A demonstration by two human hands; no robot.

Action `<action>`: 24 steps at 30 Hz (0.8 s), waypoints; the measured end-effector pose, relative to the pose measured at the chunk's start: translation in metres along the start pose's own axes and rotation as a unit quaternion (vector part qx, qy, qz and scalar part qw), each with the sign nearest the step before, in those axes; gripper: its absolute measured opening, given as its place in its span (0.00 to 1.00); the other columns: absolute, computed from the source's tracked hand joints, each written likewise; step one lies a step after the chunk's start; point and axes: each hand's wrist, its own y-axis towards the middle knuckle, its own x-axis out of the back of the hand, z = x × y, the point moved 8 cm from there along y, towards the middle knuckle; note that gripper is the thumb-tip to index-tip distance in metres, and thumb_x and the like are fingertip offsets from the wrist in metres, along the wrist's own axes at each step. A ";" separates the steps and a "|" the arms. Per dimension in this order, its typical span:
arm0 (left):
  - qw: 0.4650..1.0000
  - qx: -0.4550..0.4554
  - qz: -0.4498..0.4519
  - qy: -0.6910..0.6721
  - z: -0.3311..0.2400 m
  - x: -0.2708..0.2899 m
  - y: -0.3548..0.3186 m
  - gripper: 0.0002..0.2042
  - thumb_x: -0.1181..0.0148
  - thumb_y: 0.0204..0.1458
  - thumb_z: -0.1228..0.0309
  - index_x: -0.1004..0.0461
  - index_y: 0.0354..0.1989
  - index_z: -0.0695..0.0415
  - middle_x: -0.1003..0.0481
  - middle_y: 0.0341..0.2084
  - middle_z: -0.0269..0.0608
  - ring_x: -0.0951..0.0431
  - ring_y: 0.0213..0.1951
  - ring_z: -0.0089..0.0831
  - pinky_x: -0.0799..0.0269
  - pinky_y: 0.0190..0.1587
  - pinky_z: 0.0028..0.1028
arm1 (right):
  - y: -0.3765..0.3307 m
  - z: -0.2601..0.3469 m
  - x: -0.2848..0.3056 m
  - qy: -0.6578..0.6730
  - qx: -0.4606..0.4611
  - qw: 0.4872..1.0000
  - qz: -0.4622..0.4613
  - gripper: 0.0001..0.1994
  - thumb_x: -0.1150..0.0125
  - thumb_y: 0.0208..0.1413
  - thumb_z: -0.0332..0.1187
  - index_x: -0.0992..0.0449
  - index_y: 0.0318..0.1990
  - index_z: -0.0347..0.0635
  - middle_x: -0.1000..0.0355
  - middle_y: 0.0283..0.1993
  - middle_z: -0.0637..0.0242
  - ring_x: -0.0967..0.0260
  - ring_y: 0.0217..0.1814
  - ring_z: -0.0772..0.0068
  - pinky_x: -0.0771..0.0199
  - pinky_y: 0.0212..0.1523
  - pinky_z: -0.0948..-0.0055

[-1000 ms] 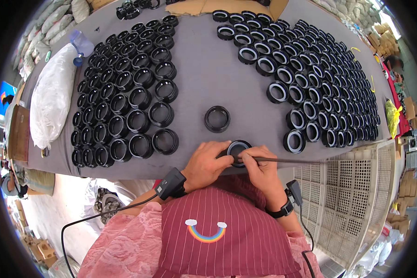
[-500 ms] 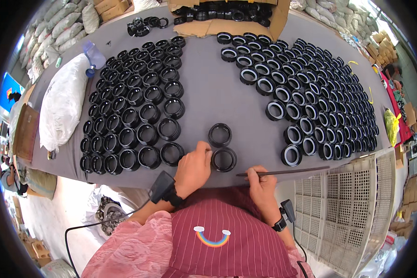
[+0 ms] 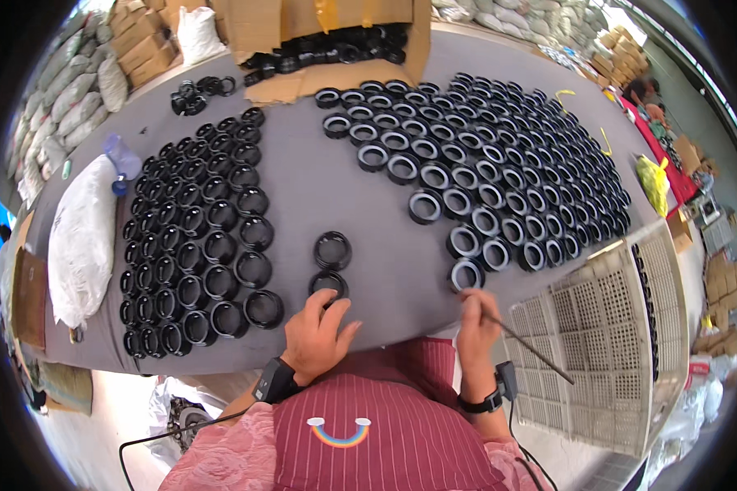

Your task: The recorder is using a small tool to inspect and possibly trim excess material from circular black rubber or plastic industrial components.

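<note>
Two black rings stand apart in the middle of the grey table: a farther ring (image 3: 333,250) and, just touching or nearly touching it, a nearer ring (image 3: 316,284). My left hand (image 3: 313,340) reaches to the nearer one, its fingertips over the near rim and its thumb spread away. Pinched in my right hand (image 3: 475,326) is a thin dark rod (image 3: 536,354), slanting down past the table edge. Those right fingertips are close to a black ring with a pale lining (image 3: 467,276), at the near corner of the right group; contact cannot be made out.
Rows of plain black rings (image 3: 220,279) cover the left side; many pale-lined rings (image 3: 491,196) fill the right. An open cardboard box (image 3: 287,88) with more black parts stands at the back. A white sack (image 3: 82,245) lies far left. Plastic crates (image 3: 581,344) lean by the right edge.
The view has turned right. My left fingers have spread and come over the nearer ring. My right hand has moved to the pale-lined ring, and the rod has swung downward.
</note>
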 end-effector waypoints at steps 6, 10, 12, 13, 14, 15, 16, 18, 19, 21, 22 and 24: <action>0.983 -0.060 0.068 -0.157 -0.030 -0.030 0.006 0.24 0.28 0.45 0.69 0.28 0.51 0.60 0.30 0.54 0.54 0.22 0.44 0.50 0.21 0.41 0.38 | 0.031 -0.018 0.011 -0.157 -0.039 0.985 0.056 0.08 0.42 0.62 0.32 0.21 0.37 0.37 0.25 0.29 0.60 0.28 0.30 0.71 0.29 0.33 0.71; 0.972 0.004 0.110 -0.207 -0.031 -0.048 0.005 0.23 0.29 0.47 0.69 0.29 0.51 0.61 0.32 0.56 0.55 0.22 0.45 0.50 0.22 0.43 0.39 | 0.004 0.003 -0.040 -0.092 0.006 0.978 0.188 0.09 0.41 0.62 0.34 0.21 0.37 0.37 0.23 0.29 0.58 0.25 0.30 0.65 0.28 0.33 0.67; 0.986 -0.019 0.073 -0.149 -0.031 -0.045 0.003 0.21 0.32 0.49 0.69 0.28 0.51 0.58 0.31 0.55 0.55 0.23 0.47 0.49 0.23 0.44 0.39 | -0.016 0.009 -0.061 -0.075 -0.009 0.972 0.223 0.09 0.42 0.62 0.34 0.21 0.38 0.37 0.23 0.30 0.57 0.24 0.30 0.63 0.28 0.33 0.67; 0.980 0.008 0.094 -0.175 -0.025 -0.049 0.000 0.19 0.33 0.48 0.71 0.27 0.48 0.59 0.31 0.55 0.56 0.24 0.49 0.50 0.25 0.47 0.40 | -0.026 0.011 -0.071 -0.043 -0.018 0.965 0.257 0.09 0.42 0.62 0.33 0.21 0.38 0.36 0.23 0.29 0.57 0.24 0.31 0.65 0.28 0.33 0.68; 0.982 0.006 0.090 -0.168 -0.022 -0.047 -0.002 0.19 0.33 0.48 0.71 0.27 0.48 0.59 0.31 0.55 0.56 0.24 0.49 0.50 0.25 0.47 0.40 | -0.033 0.015 -0.079 0.000 -0.018 0.958 0.287 0.09 0.43 0.63 0.32 0.21 0.38 0.35 0.23 0.29 0.58 0.24 0.31 0.67 0.28 0.33 0.68; 0.984 -0.003 0.089 -0.155 -0.019 -0.046 -0.004 0.17 0.32 0.48 0.72 0.27 0.46 0.59 0.31 0.55 0.56 0.24 0.49 0.49 0.25 0.48 0.39 | -0.035 0.014 -0.084 0.069 -0.047 0.957 0.278 0.10 0.45 0.64 0.31 0.21 0.36 0.33 0.24 0.29 0.61 0.25 0.33 0.73 0.28 0.34 0.72; 0.986 -0.014 0.088 -0.144 -0.017 -0.045 -0.006 0.15 0.32 0.47 0.73 0.26 0.44 0.59 0.30 0.54 0.56 0.24 0.48 0.49 0.25 0.48 0.39 | -0.037 0.015 -0.084 0.071 -0.046 0.956 0.281 0.10 0.45 0.64 0.31 0.21 0.36 0.33 0.24 0.29 0.61 0.25 0.33 0.73 0.28 0.34 0.72; 0.986 -0.016 0.074 -0.147 -0.014 -0.044 -0.008 0.13 0.32 0.46 0.74 0.26 0.40 0.59 0.30 0.52 0.55 0.24 0.47 0.49 0.25 0.48 0.39 | -0.034 -0.003 -0.068 0.138 -0.160 0.958 0.193 0.10 0.46 0.64 0.29 0.21 0.35 0.33 0.24 0.30 0.65 0.27 0.35 0.77 0.28 0.34 0.75; 0.985 -0.016 0.076 -0.153 -0.013 -0.045 -0.008 0.12 0.32 0.46 0.74 0.25 0.39 0.59 0.30 0.52 0.55 0.24 0.47 0.48 0.26 0.47 0.40 | -0.033 -0.003 -0.064 0.159 -0.162 0.956 0.186 0.09 0.46 0.64 0.29 0.22 0.35 0.33 0.24 0.30 0.66 0.27 0.34 0.78 0.28 0.35 0.77; 0.984 -0.016 0.078 -0.160 -0.012 -0.046 -0.008 0.12 0.32 0.46 0.74 0.25 0.39 0.59 0.30 0.52 0.55 0.24 0.46 0.48 0.26 0.47 0.40 | -0.034 0.001 -0.063 0.147 -0.136 0.956 0.214 0.09 0.46 0.63 0.29 0.22 0.35 0.34 0.24 0.29 0.66 0.27 0.33 0.78 0.28 0.33 0.77; 0.986 -0.026 0.079 -0.147 -0.014 -0.046 -0.007 0.12 0.32 0.46 0.74 0.25 0.39 0.58 0.29 0.52 0.54 0.24 0.46 0.48 0.27 0.47 0.41 | -0.035 0.002 -0.062 0.132 -0.129 0.957 0.224 0.09 0.45 0.63 0.29 0.22 0.34 0.34 0.25 0.29 0.67 0.27 0.32 0.78 0.29 0.31 0.77; 0.987 -0.036 0.080 -0.136 -0.015 -0.046 -0.006 0.12 0.32 0.46 0.74 0.25 0.39 0.58 0.29 0.52 0.54 0.24 0.45 0.47 0.28 0.46 0.41 | -0.037 0.005 -0.067 0.114 -0.099 0.958 0.244 0.09 0.46 0.64 0.28 0.22 0.34 0.34 0.25 0.28 0.67 0.28 0.30 0.80 0.29 0.31 0.78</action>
